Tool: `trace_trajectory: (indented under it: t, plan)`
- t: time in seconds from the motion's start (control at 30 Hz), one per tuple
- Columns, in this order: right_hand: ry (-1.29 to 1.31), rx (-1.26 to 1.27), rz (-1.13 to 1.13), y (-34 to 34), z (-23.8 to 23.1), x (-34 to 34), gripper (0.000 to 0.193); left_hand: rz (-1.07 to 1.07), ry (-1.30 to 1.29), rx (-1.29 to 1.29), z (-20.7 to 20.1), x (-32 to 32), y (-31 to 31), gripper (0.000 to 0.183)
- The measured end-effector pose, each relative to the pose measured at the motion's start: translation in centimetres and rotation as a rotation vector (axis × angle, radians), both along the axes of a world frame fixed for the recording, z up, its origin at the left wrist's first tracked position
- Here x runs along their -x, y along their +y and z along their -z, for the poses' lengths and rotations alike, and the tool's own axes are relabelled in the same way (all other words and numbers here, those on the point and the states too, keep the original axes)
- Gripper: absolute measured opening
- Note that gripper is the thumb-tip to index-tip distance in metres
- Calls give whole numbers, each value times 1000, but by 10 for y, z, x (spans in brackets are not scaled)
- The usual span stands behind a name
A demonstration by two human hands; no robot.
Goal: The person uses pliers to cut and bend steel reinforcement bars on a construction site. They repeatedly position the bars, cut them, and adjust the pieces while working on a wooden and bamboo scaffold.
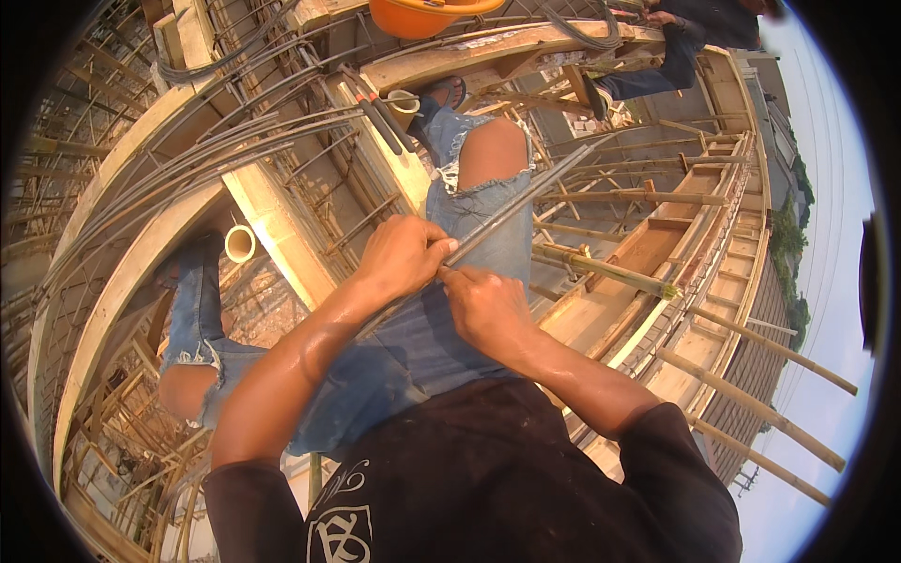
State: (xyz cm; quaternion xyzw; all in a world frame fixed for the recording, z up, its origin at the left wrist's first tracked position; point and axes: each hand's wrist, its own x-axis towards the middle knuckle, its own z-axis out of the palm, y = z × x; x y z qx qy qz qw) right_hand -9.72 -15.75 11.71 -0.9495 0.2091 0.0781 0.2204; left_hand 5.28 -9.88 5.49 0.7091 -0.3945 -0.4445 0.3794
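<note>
A thin bundle of grey steel rods [511,205] lies slantwise across my lap, over my torn jeans. My left hand [404,255] is closed around the rods, its thumb on top. Close beside it, my right hand [488,308] has its fingers curled in and its fingertips against the rods; part of its grip is hidden. Beyond my left hand, a long-handled tool with black and red grips [375,114] rests on a wooden beam [392,164]. Next to it stands a short cream-coloured pipe [404,101].
Bent reinforcing bars [225,145] run across the curved timber formwork [141,235] at the left. A second cream pipe [239,244] stands by a board. Bamboo poles [610,272] jut out at the right. An orange helmet [413,19] and another person's leg [657,70] show at the top.
</note>
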Motion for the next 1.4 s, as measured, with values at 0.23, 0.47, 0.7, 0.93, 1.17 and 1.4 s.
trace_trajectory:
  t: [0.23, 0.47, 0.7, 0.93, 1.17, 1.4]
  plan:
    - [-223, 430, -970, -70, 2, -41, 14, -193, 132, -76, -21, -2, 95, 45]
    - [-18, 412, -1306, -82, 14, -68, 13, -194, -241, -386, -25, 39, 146, 33]
    - [324, 359, -948, -73, 13, -49, 21, -286, -234, -156, -7, 47, 153, 30]
    - [98, 182, -293, -49, 28, -30, 32, -336, -173, -141, -8, 53, 158, 31]
    - [270, -192, 46, -80, 24, -28, 42, -218, -227, -134, -11, 40, 146, 30]
    - [138, 1, -160, -124, 22, -185, 37, -255, -217, -237, -17, 37, 153, 32]
